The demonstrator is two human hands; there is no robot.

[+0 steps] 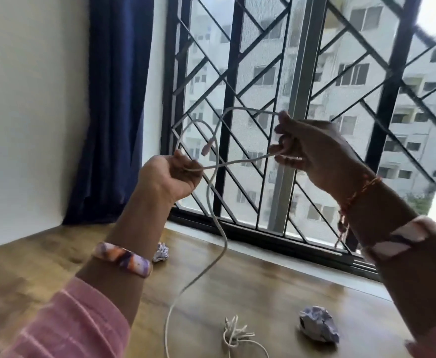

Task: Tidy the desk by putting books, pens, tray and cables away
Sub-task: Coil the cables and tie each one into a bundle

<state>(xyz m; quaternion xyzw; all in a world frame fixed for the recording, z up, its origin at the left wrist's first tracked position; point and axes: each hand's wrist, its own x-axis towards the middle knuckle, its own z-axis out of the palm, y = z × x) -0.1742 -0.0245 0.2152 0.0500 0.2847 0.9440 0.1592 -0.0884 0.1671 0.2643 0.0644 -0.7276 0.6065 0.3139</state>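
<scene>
Both hands were raised in front of a barred window, holding one long white charging cable (213,192). The left hand (171,174) had its fingers curled round one stretch of the cable, and the right hand (312,151) pinched another stretch between thumb and fingertips. Between the two hands the cable ran roughly level and arched up into two loops, with a pale pink plug (206,148) hanging tip-down inside them. From the left hand the rest of the cable dropped nearly straight down to the brown wooden counter (263,280) and off the bottom edge. On the counter lay one small bundle of thin white cable (233,334) and two crumpled balls of paper: one (317,324) near the bundle, one (161,251) farther back beside the left forearm.
</scene>
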